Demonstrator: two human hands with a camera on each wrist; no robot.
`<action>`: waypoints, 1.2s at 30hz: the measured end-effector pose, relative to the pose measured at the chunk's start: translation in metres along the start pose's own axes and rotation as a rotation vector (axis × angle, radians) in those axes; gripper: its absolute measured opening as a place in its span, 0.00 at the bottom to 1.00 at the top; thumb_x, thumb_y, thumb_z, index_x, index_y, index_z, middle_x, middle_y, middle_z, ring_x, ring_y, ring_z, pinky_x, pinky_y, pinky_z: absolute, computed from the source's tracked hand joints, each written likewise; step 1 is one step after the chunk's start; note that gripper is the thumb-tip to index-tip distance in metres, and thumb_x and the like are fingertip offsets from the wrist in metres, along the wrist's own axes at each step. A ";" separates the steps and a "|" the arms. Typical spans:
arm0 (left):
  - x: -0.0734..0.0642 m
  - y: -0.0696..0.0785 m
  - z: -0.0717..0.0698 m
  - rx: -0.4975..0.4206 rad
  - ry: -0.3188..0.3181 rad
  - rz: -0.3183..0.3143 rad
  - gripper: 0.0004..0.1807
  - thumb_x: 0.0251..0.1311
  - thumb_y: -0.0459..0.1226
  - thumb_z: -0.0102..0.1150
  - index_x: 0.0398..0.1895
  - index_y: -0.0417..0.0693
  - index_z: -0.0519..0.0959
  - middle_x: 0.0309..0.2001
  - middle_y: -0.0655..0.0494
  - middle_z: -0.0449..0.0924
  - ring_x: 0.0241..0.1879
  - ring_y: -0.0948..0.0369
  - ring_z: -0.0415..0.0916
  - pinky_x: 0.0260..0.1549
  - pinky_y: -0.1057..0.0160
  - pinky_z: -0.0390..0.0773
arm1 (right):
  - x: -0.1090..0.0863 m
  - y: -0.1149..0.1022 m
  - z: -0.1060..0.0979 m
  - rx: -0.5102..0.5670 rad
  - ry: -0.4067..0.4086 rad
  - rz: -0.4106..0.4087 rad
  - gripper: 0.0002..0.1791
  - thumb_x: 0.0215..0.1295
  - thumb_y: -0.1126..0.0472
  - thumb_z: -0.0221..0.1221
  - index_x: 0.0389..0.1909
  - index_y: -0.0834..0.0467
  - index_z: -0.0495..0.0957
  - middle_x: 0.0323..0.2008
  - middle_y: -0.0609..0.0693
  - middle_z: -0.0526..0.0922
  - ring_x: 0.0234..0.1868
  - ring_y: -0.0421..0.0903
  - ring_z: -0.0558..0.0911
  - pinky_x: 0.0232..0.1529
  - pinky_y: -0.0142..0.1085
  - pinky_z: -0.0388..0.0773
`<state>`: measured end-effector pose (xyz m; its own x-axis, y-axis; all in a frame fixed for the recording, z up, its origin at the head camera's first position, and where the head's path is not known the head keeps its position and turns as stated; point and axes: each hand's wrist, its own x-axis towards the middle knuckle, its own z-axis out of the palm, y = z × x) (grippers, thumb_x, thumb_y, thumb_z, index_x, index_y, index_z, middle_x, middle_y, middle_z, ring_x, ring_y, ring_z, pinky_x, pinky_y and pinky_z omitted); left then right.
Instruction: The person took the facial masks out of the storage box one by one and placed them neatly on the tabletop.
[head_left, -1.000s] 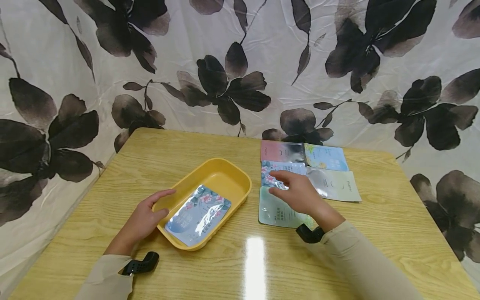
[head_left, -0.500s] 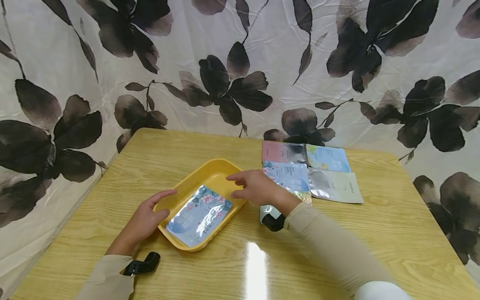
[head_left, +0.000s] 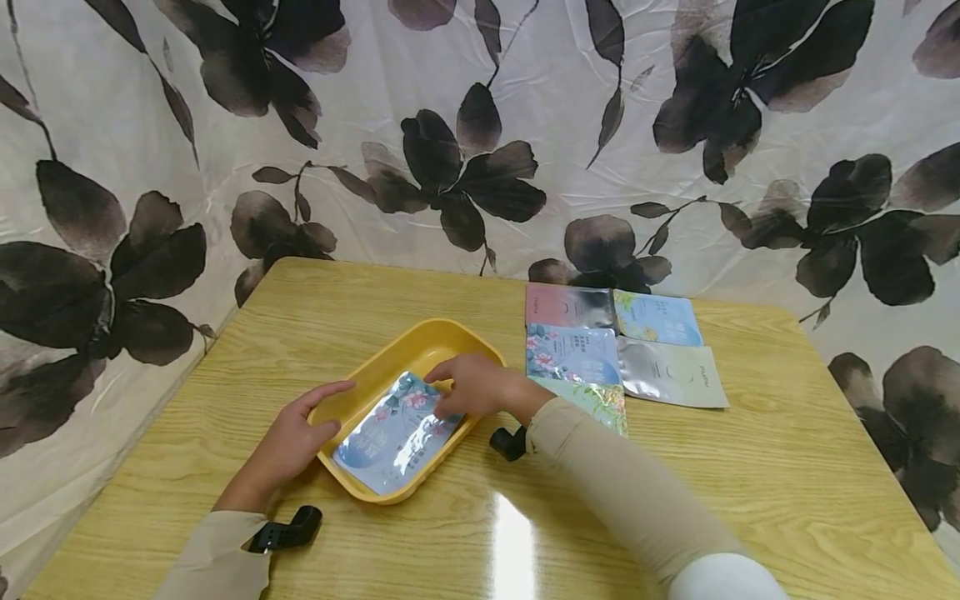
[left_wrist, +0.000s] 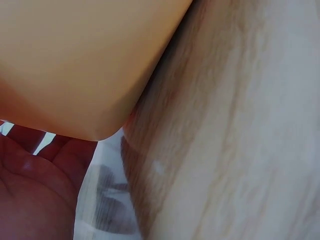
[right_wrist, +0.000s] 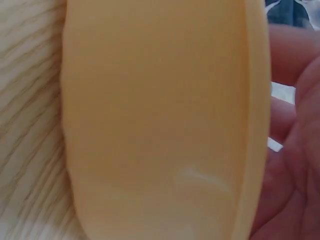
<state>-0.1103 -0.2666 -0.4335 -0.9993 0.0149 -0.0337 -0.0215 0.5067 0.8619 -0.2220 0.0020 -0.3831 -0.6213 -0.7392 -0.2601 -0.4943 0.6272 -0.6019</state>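
A yellow plastic tray [head_left: 420, 350] stands slanted on the wooden table, holding a blue floral face mask sachet [head_left: 390, 437]. My left hand [head_left: 288, 442] rests over the tray's near left rim, thumb and index finger spread apart. In the left wrist view, its palm [left_wrist: 37, 190] shows past the edge of the tray wall [left_wrist: 85, 65]. Reaching over the right rim, my right hand [head_left: 487, 387] has its fingertips right at the sachet's upper right edge, thumb and index parted. The tray's outer side [right_wrist: 155, 120] fills the right wrist view and hides the fingertips there.
Right of the tray lie more sachets: a pink and black one [head_left: 566, 307], a light blue one [head_left: 660, 319], a floral one [head_left: 573, 354] and a silver one [head_left: 671, 372]. My right forearm partly covers a green sachet [head_left: 607, 404]. A floral curtain [head_left: 360, 100] hangs behind.
My right hand has moved left from above the sachets on the table, across the tray's right rim, down to the sachet inside. The left hand stays at the rim.
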 end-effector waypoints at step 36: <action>0.003 0.006 -0.003 -0.004 0.006 -0.026 0.30 0.66 0.27 0.49 0.72 0.43 0.67 0.73 0.35 0.57 0.38 0.48 0.69 0.21 0.62 0.68 | 0.008 0.006 -0.016 0.443 -0.166 -0.048 0.25 0.61 0.68 0.67 0.61 0.61 0.78 0.47 0.50 0.81 0.42 0.43 0.82 0.43 0.34 0.79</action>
<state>-0.1138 -0.2663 -0.4268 -0.9986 -0.0037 -0.0534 -0.0480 0.5030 0.8629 -0.2400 0.0039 -0.3764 -0.4808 -0.8168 -0.3190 -0.1909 0.4526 -0.8710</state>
